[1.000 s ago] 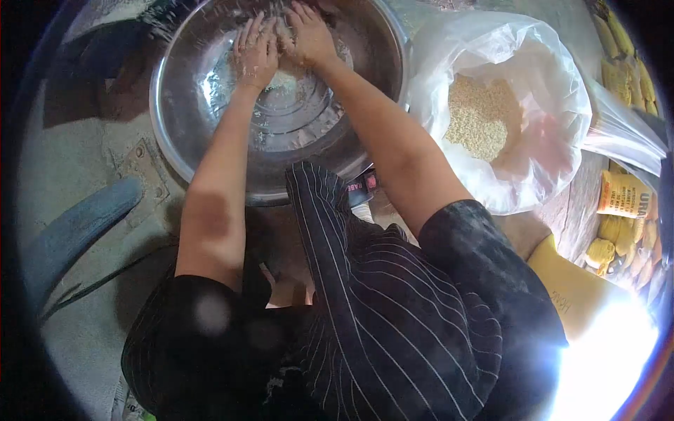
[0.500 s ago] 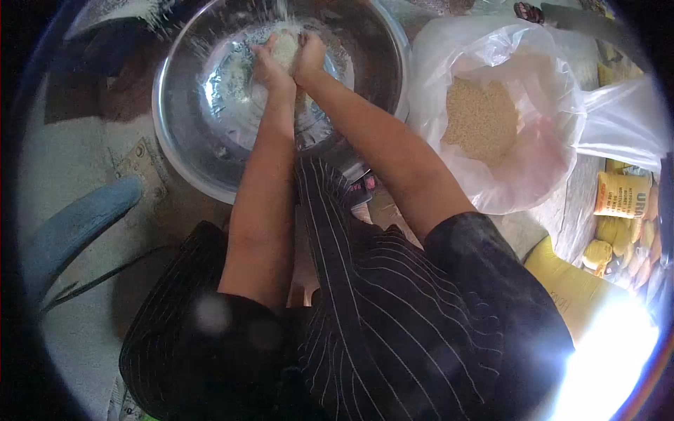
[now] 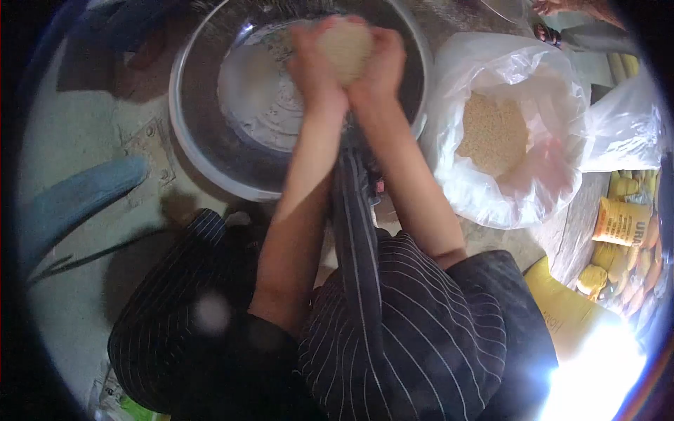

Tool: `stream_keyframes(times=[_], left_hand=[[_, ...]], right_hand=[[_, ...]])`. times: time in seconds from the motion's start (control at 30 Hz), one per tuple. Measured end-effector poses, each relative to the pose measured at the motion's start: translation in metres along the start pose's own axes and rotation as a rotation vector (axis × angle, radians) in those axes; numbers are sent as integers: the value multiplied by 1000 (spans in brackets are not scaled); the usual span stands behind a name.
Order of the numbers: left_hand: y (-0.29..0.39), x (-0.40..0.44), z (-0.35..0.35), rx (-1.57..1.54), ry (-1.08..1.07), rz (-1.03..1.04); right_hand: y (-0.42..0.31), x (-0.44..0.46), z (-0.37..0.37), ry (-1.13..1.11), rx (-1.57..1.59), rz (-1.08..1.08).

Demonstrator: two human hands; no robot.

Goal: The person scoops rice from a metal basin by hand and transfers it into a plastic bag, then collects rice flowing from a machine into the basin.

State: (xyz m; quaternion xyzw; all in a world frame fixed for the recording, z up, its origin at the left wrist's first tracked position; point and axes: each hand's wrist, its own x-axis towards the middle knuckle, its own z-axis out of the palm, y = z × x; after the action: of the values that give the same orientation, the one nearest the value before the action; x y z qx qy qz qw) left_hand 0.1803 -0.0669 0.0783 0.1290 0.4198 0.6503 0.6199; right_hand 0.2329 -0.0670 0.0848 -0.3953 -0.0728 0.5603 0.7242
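Observation:
My left hand (image 3: pixel 314 70) and my right hand (image 3: pixel 383 64) are cupped together, blurred by motion, around a heaped mound of pale grain (image 3: pixel 344 50). They are above a wide shiny metal basin (image 3: pixel 184 133). Cloudy liquid with whitish bits (image 3: pixel 263 119) covers part of the basin's bottom. The undersides of my fingers are hidden by the mound. To the right of the basin stands an open clear plastic bag (image 3: pixel 456 179) with tan grain (image 3: pixel 495 133) inside.
A blue-grey curved pipe-like object (image 3: pixel 91 189) lies at left, with a dark cord (image 3: pixel 105 256) below it. Yellow packets (image 3: pixel 621 221) and a yellow sack (image 3: pixel 562 295) are at right. Another person's foot (image 3: pixel 579 8) shows at top right.
My cupped hands have moved right and up within the view, with the mound still in them. The splashing stream at the top of the basin no longer shows. A foot has appeared at top right.

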Motion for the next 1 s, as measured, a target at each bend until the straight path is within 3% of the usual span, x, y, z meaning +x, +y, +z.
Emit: stream_keyframes(times=[0.03,0.17,0.27,0.3,0.37,0.43,0.47,0.5,0.53,0.57,0.6,0.63,0.7,0.77,0.8,0.83,0.93,0.97,1.0], left_hand=[[2,-15,15,19,19,-31],[-4,-78,77,21,-204,-82],[-35,-109,122,-66,-462,-175],[-49,-111,133,386,-675,175],[-124,-127,146,616,-686,686],[-140,-141,137,729,-554,744],[-141,-141,130,837,-431,796],[-122,-130,121,859,-405,801],[-103,-118,108,822,-725,518],[-83,-108,95,753,-1026,216],[-71,-100,84,704,-946,247],[-62,-89,74,655,-871,277],[-46,-59,49,427,-675,177],[-13,-26,18,582,-455,312],[0,-14,-4,606,-350,242],[14,4,-29,948,-251,275],[51,60,-116,1594,-128,-278],[58,76,-146,1654,-147,-273],[61,88,-170,1711,-164,-269]], right_hand=[[-13,-4,-8,96,-145,-132],[-104,-41,-19,37,-35,-212],[-158,-55,-47,167,-35,-343],[-173,-57,-65,154,-58,-383],[-196,-48,-126,451,-607,-558],[-223,-52,-164,306,-1010,-458],[-230,-52,-168,438,-955,-410],[-231,-51,-165,571,-900,-356],[-226,-49,-164,552,-899,-340],[-219,-50,-159,657,-1257,-507],[-213,-51,-152,758,-1610,-689],[-204,-53,-130,680,-1512,-697],[-182,-40,-115,386,-1518,-1048],[-133,-61,-47,109,-1388,-842],[-109,-63,-31,-72,-1351,-664],[-84,-60,-21,-280,-1424,-522],[-28,-54,-18,-1107,-1715,109],[-10,-48,-25,-1385,-1793,295],[1,-46,-22,-1381,-1797,302]])
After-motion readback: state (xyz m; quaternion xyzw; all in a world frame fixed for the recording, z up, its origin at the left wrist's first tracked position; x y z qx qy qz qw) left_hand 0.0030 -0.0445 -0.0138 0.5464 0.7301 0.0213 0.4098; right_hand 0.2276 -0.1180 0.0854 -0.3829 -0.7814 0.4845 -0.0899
